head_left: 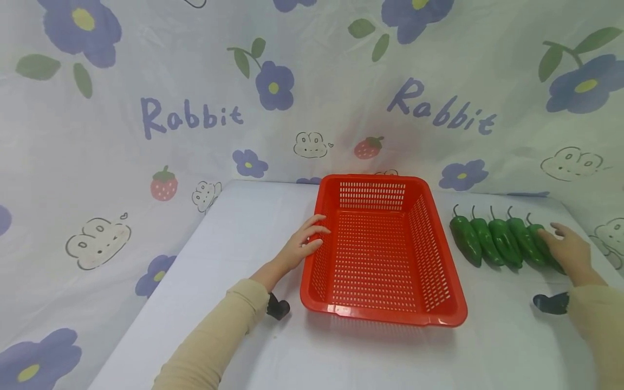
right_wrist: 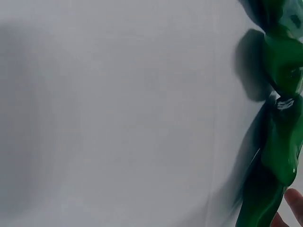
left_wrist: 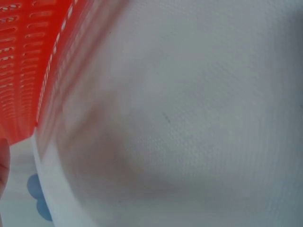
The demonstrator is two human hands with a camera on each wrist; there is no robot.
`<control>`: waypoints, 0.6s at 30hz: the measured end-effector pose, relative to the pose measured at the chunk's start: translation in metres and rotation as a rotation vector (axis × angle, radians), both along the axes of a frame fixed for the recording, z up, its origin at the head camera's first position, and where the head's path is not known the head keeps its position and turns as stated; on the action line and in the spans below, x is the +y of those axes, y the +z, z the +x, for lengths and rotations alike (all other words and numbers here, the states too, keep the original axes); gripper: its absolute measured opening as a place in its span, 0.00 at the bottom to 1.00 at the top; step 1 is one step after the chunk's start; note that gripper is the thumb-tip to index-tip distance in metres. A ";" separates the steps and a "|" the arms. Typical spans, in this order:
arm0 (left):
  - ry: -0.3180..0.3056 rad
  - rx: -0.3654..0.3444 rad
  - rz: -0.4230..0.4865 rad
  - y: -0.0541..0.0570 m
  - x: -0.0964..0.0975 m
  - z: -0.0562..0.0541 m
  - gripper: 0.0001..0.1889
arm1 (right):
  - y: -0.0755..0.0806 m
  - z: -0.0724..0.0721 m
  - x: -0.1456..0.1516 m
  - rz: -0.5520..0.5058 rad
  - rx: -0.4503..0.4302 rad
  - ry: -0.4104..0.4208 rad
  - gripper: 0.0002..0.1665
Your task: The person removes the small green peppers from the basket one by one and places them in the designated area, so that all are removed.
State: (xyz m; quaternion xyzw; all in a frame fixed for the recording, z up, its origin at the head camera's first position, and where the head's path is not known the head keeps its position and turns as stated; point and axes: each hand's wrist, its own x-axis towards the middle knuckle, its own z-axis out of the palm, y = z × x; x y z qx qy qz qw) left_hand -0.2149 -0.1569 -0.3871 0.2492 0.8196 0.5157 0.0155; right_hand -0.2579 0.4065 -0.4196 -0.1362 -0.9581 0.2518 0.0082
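Note:
A red perforated plastic basket (head_left: 382, 315) stands on the white table. At its left rim is my left hand (head_left: 298, 248), fingers spread and extended over the edge without gripping it. The left wrist view catches the basket's side (left_wrist: 23, 61) and a sliver of a finger (left_wrist: 4, 163). Several green peppers (head_left: 504, 241) with thin curved stems lie in a row to the basket's right. My right hand (head_left: 571, 252) is at the rightmost pepper (head_left: 545, 250), thumb and fingers apart. Fingertips (right_wrist: 294, 203) show beside a pepper (right_wrist: 259, 201) in the right wrist view; any grip is hidden.
A white cloth covers the tabletop (head_left: 244, 227). Behind it hangs a sheet (head_left: 273, 141) printed with purple flowers, rabbits and strawberries. Black wrist-mounted pieces show under the left sleeve (head_left: 209, 336) and right sleeve (head_left: 597, 319).

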 end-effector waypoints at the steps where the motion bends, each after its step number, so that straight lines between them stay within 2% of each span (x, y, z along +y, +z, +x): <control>1: -0.003 -0.005 0.000 0.005 0.001 0.003 0.17 | 0.001 0.001 -0.002 0.007 0.006 0.005 0.42; 3: -0.009 -0.012 -0.003 0.012 0.002 0.009 0.18 | 0.002 0.004 -0.004 0.022 0.028 0.022 0.42; 5: -0.012 -0.016 -0.005 0.014 0.003 0.010 0.18 | 0.004 0.006 -0.007 0.029 0.055 0.046 0.42; 10: -0.023 -0.011 0.008 0.011 0.001 0.008 0.21 | 0.008 0.012 -0.013 0.025 0.106 0.141 0.41; 14: -0.016 0.012 -0.020 -0.007 -0.004 -0.002 0.25 | 0.009 0.015 -0.019 0.046 0.123 0.207 0.41; 18: 0.044 0.067 -0.069 -0.020 -0.009 -0.010 0.31 | 0.010 0.018 -0.028 0.052 0.154 0.252 0.41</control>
